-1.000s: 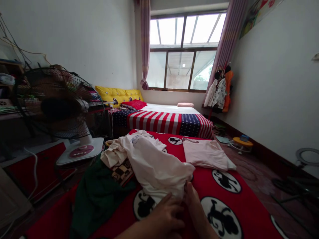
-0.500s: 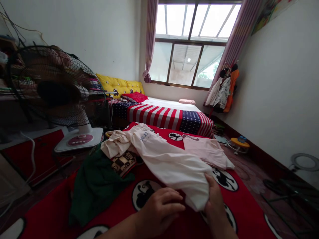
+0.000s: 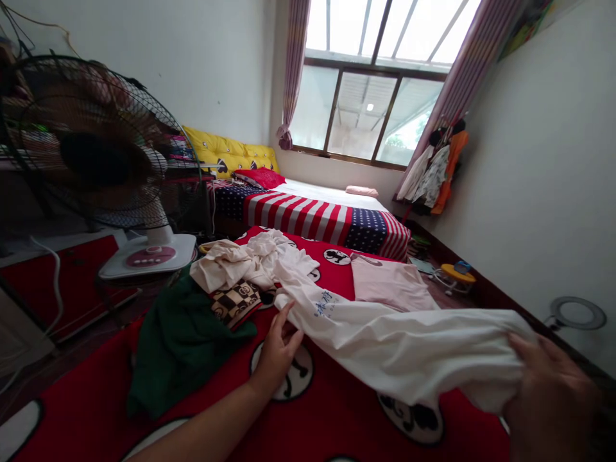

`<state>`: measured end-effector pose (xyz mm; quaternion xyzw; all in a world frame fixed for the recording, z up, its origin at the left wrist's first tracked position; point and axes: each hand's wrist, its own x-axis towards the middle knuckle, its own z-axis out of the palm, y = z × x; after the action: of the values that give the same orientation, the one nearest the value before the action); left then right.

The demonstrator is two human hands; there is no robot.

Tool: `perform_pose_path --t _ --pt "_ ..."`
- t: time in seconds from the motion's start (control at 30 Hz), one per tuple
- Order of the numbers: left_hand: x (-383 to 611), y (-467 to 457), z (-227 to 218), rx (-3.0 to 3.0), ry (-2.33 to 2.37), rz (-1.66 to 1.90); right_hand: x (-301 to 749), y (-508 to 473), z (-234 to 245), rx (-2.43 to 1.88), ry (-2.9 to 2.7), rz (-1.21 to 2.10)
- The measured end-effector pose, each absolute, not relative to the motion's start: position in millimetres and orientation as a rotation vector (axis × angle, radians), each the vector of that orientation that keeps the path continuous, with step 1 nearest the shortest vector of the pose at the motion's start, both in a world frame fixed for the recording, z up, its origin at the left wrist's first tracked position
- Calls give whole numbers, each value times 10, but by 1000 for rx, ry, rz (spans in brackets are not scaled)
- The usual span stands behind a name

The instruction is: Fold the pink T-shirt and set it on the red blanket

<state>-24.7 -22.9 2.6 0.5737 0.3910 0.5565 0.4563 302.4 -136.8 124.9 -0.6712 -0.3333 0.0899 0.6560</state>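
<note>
A white T-shirt (image 3: 409, 346) with dark lettering is stretched sideways above the red cover (image 3: 346, 423). My right hand (image 3: 548, 385), somewhat blurred, grips its hem end at the right. Near the shirt's other end, my left hand (image 3: 279, 350) has its fingers apart, with the fingertips at the cloth edge. Behind it lies a crumpled heap of cream clothing (image 3: 226, 263). Beside that heap are a brown checkered cloth (image 3: 235, 301) and a dark green garment (image 3: 183, 346). A pale pink shirt (image 3: 389, 282) lies spread flat beyond the white one.
A running fan (image 3: 158, 253) stands at the left. Across the back is a bed with a stars-and-stripes cover (image 3: 308, 215) beneath a window. Hanging clothes (image 3: 433, 173), an orange stool (image 3: 457, 274) and a ring light (image 3: 577, 313) are on the right.
My right hand has pulled the white T-shirt to the right, drawing it partly off the cream heap. My left hand has moved forward and left to the shirt's other end.
</note>
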Motion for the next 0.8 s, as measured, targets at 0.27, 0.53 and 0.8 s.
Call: perform_pose_path --t 0.27,0.53,0.8 --pt "-332 -552 272 2294 808 1366 2082 -1154 1282 -1787 -1750 319" --pt "-125 -879 378 2815 -89 872 1423 -944 815 -1490 -1984 371" --pt "-236 -860 442 2695 -110 1199 1644 -918 785 -1412 -1314 521"
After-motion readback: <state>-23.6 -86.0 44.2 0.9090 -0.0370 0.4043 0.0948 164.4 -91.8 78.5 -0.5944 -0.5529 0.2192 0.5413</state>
